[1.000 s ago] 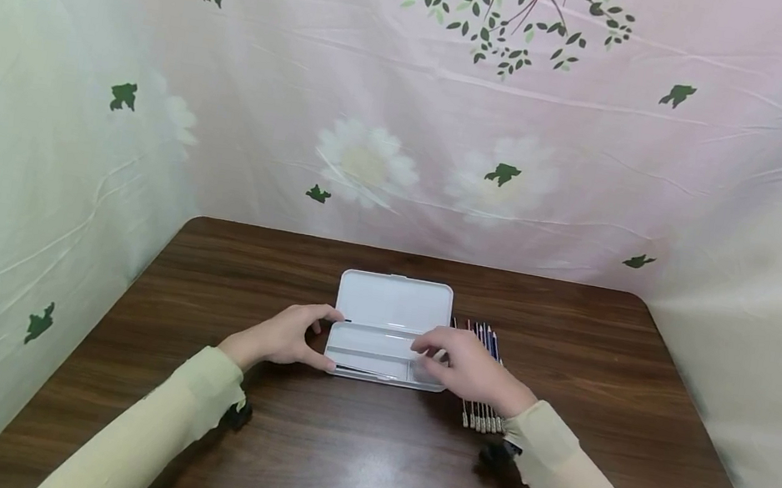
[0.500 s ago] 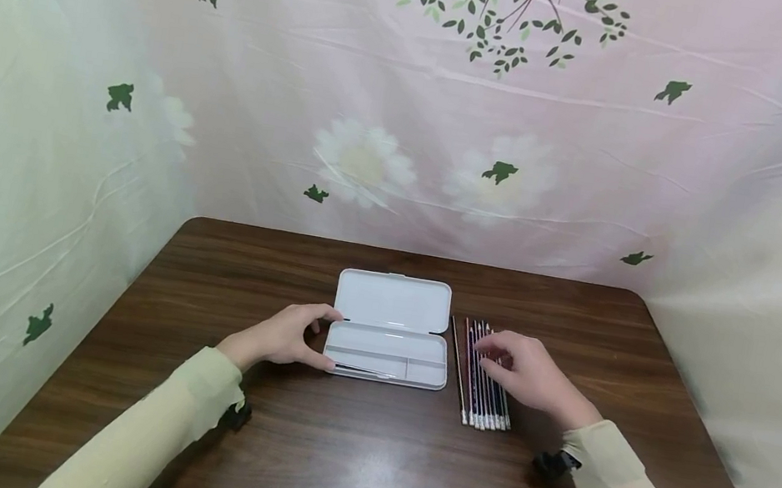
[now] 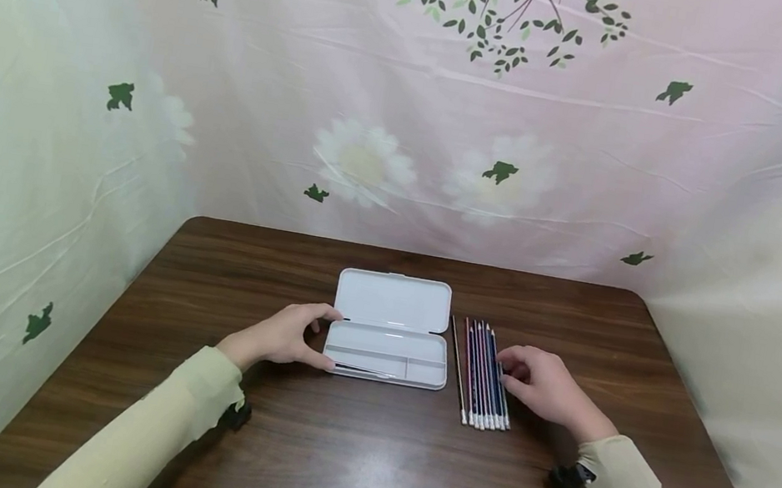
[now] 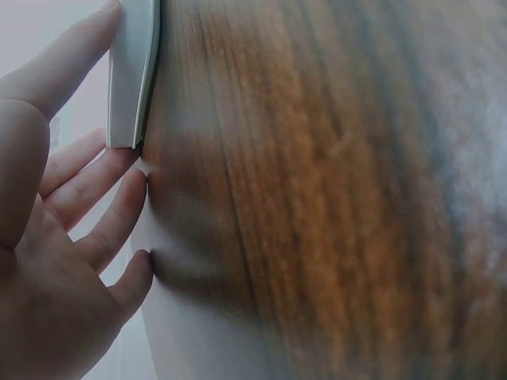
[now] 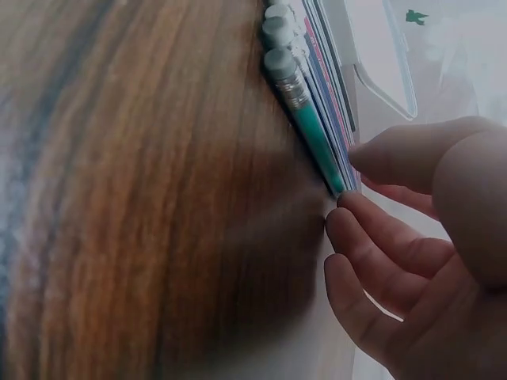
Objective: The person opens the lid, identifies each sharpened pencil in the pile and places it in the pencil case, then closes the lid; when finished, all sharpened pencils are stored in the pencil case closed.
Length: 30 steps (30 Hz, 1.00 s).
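Observation:
A white pencil case (image 3: 393,301) lies with its lid raised and its divided tray towards me. My left hand (image 3: 286,335) grips its left end, thumb at the front corner and fingers at the back. A thin dark pencil (image 3: 364,370) lies along the front compartment. To the right, several pencils (image 3: 480,380) lie side by side with their eraser ends towards me. My right hand (image 3: 546,385) is at the row's right edge; in the right wrist view its thumb and fingertips close around the outermost green pencil (image 5: 314,131), partly hiding it.
The dark wooden table (image 3: 359,458) extends around the case and pencils. One pencil (image 3: 459,368) lies slightly apart on the left of the row. Printed cloth (image 3: 418,113) hangs behind the table and at both sides.
My right hand has left the case's right compartment, crossed over the pencils and come down at the row's right edge. My left hand stays at the case.

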Each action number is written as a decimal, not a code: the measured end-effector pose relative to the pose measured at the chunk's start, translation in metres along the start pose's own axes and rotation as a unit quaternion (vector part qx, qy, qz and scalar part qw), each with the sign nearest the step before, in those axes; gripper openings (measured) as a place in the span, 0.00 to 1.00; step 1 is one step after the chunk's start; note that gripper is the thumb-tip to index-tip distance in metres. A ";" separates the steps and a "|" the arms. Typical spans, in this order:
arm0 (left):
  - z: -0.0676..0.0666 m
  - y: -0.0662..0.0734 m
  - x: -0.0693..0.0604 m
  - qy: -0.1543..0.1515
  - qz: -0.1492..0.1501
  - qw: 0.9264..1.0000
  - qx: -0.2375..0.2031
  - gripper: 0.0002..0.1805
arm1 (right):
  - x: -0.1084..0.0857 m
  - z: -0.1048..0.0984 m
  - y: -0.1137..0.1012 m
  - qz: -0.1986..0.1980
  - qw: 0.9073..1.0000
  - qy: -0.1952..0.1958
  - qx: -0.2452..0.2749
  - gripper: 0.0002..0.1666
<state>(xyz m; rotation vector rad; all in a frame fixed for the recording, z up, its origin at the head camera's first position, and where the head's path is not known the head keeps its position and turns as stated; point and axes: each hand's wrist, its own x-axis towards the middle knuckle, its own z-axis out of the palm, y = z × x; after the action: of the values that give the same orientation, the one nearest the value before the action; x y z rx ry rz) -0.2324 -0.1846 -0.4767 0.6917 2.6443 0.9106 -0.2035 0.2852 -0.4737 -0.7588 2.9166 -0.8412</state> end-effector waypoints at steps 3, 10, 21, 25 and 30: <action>0.000 0.000 0.001 0.000 0.003 1.000 0.002 0.45 | 0.001 0.000 0.001 0.008 1.000 0.001 0.001 0.15; 0.001 -0.003 0.001 0.001 0.004 1.000 0.004 0.45 | 0.003 0.000 0.003 0.009 1.000 -0.003 0.002 0.16; 0.000 -0.002 0.000 0.003 0.004 1.000 0.001 0.45 | 0.005 -0.002 0.000 0.037 0.999 -0.010 -0.002 0.18; 0.000 -0.002 0.000 0.004 0.003 1.000 0.002 0.45 | 0.004 -0.002 -0.003 0.055 0.998 -0.014 -0.007 0.18; 0.001 -0.003 0.001 0.002 0.001 1.000 0.006 0.45 | 0.002 -0.003 -0.004 0.071 0.997 -0.021 -0.013 0.18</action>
<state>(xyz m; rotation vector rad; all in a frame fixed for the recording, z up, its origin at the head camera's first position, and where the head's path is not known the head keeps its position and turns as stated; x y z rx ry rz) -0.2336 -0.1859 -0.4792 0.6957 2.6562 0.8982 -0.2041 0.2829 -0.4688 -0.5545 2.9073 -0.7663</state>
